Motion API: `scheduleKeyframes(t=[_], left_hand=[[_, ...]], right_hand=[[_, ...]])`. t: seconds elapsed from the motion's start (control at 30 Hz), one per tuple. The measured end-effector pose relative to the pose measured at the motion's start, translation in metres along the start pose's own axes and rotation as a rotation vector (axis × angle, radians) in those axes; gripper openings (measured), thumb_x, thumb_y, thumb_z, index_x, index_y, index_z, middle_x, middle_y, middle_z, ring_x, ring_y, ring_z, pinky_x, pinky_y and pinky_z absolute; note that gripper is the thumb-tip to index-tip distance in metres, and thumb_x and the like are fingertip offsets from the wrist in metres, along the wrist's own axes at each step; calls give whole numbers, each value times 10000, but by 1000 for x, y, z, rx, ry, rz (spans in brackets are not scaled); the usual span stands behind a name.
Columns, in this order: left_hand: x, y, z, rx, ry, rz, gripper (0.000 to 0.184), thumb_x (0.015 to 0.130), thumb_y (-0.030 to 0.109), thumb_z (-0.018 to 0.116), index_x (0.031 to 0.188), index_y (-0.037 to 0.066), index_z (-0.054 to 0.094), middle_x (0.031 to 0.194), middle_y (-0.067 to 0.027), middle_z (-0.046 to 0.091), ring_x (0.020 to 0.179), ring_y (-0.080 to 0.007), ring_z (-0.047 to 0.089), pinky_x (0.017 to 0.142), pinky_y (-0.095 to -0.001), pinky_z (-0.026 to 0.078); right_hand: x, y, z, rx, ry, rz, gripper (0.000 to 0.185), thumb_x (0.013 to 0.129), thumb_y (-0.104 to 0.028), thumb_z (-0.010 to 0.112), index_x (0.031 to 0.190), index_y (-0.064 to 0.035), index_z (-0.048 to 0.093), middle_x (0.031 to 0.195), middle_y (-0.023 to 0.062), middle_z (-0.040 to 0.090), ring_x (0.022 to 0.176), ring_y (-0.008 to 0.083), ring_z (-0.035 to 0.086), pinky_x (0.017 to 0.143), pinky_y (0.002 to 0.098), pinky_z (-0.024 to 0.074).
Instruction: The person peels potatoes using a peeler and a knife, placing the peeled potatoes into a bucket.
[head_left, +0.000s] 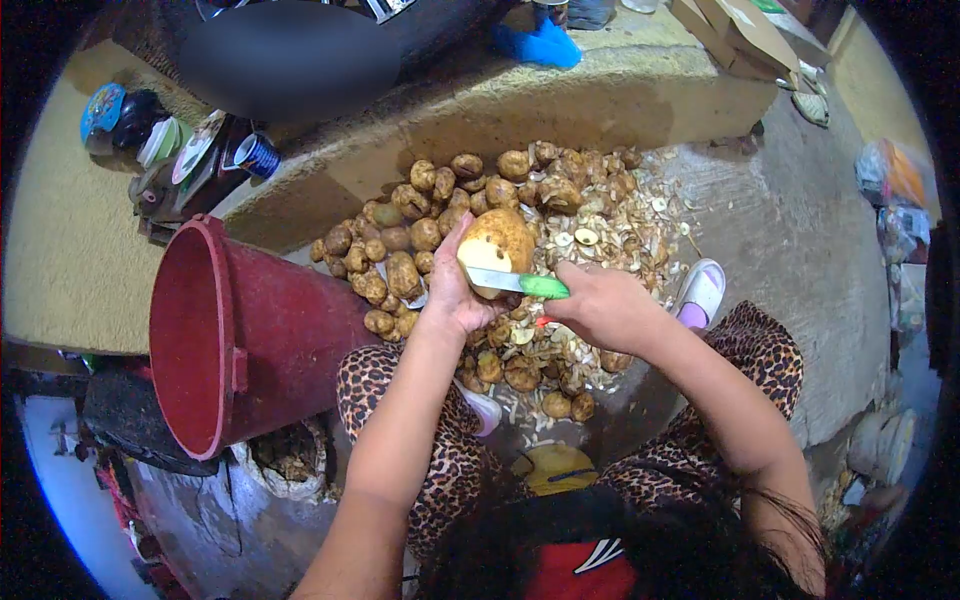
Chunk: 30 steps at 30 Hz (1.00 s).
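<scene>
A large, partly peeled potato (pixel 505 238) rests in my left hand (pixel 460 285), its fingers and thumb around the left and lower sides. Brown skin covers its upper right part, and a pale area shows at the lower left. My right hand (pixel 605 307) is closed on the green handle of a knife (pixel 541 287), whose blade lies across the lower part of the potato. Beneath and beyond my hands, several unpeeled potatoes (pixel 402 274) are heaped on the floor, with peelings (pixel 655 215) scattered to their right.
A large red bucket (pixel 285 310) lies tilted at the left, its opening facing left. A raised concrete ledge (pixel 640 105) runs behind the potatoes. On it are a blue cup (pixel 257 156) and a cardboard box (pixel 728 38). My slippered foot (pixel 702 287) is right of the peelings.
</scene>
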<state>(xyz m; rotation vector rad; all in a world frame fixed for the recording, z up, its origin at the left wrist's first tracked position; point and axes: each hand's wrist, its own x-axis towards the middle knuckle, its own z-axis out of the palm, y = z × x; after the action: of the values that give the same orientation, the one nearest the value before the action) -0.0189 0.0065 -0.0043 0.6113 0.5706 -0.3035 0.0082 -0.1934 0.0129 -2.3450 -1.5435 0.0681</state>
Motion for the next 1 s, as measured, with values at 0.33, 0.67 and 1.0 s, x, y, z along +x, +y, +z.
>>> scheduleKeyframes(t=[0.33, 0.67, 1.0], left_hand=[[7, -2, -5, 6, -133, -26, 492, 810, 508, 463, 1097, 117, 544, 983, -88, 612, 843, -253, 604, 660, -431, 509], [0, -8, 18, -72, 129, 169, 527, 791, 578, 432, 1052, 132, 535, 922, -72, 586, 777, -218, 562, 564, -356, 465], [4, -1, -7, 38, -121, -62, 569, 787, 592, 418, 1038, 97, 539, 884, -96, 581, 656, -275, 548, 505, -321, 444]], right_hand=[[1, 17, 17, -195, 138, -18, 117, 739, -244, 559, 726, -138, 605, 760, 81, 442, 612, 218, 559, 511, 350, 481], [10, 15, 35, -79, 159, 169, 88, 730, -157, 557, 785, -152, 624, 757, 99, 444, 618, 252, 542, 523, 371, 458], [12, 31, 34, -264, 301, 27, 136, 744, -225, 561, 796, -110, 610, 757, 108, 449, 572, 249, 565, 490, 378, 473]])
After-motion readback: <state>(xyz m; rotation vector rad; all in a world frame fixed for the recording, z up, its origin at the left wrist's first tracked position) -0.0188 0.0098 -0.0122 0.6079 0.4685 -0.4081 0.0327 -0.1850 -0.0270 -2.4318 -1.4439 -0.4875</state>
